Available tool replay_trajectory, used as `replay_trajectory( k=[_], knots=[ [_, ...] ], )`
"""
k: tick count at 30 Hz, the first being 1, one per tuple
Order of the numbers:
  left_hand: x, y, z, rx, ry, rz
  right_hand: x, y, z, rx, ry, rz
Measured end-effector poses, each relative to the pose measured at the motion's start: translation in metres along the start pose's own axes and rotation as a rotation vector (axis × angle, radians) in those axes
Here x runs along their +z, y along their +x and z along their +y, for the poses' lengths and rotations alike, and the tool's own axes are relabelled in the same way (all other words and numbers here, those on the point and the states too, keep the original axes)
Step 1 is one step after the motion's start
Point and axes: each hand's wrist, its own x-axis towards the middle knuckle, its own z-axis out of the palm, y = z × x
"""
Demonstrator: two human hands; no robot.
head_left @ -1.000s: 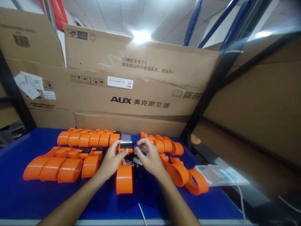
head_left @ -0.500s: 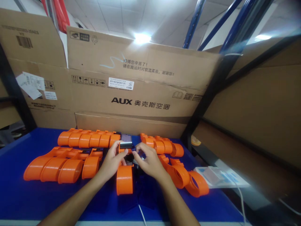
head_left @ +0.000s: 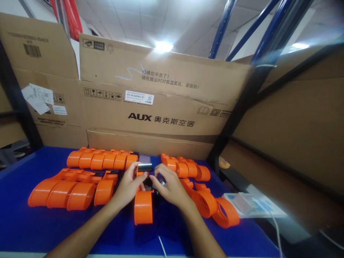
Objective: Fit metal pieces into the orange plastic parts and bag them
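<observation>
- Left hand point(head_left: 130, 184): thumb and fingers closed on an orange-and-black piece point(head_left: 145, 167), held in front of the person.
- Right hand point(head_left: 170, 183): thumb and index finger bent close together at the piece's 4 o'clock side; I cannot tell whether they pinch anything.
- Clock directions run from that piece. At 6 o'clock, just below the hands, is an orange ring part point(head_left: 143, 208); whether it joins the piece is hidden.
- At 12 o'clock, just behind it, a small screen point(head_left: 145, 158); farther back, a cardboard panel point(head_left: 107, 118).
- Toward 9 o'clock, a rear orange row point(head_left: 97, 162); toward 8, a front orange row point(head_left: 57, 195), both on the blue table point(head_left: 21, 229).
- At 3 o'clock, more orange parts point(head_left: 182, 170); at 4, two orange rings point(head_left: 231, 216).
</observation>
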Motion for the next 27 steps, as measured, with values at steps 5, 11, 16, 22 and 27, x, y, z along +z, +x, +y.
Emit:
replay_trajectory(
  k=[5, 11, 16, 22, 27],
  knots=[
    [0.004, -0.004, 0.009, -0.028, -0.120, -0.008, -0.003, -0.001, 0.004, 0.069, 0.163, 0.133],
    [0.008, -0.013, 0.018, -0.159, -0.238, -0.166, 0.000, 0.000, 0.005, 0.211, 0.421, 0.130],
    [0.009, -0.020, 0.020, -0.236, -0.294, -0.274, -0.002, 0.002, -0.003, 0.264, 0.529, -0.023],
    [0.009, -0.024, 0.015, -0.222, -0.297, -0.324, 0.003, 0.005, -0.010, 0.275, 0.778, -0.085],
    [0.009, -0.020, 0.016, -0.170, -0.232, -0.263, 0.011, 0.006, -0.009, 0.321, 0.758, 0.031]
  ],
)
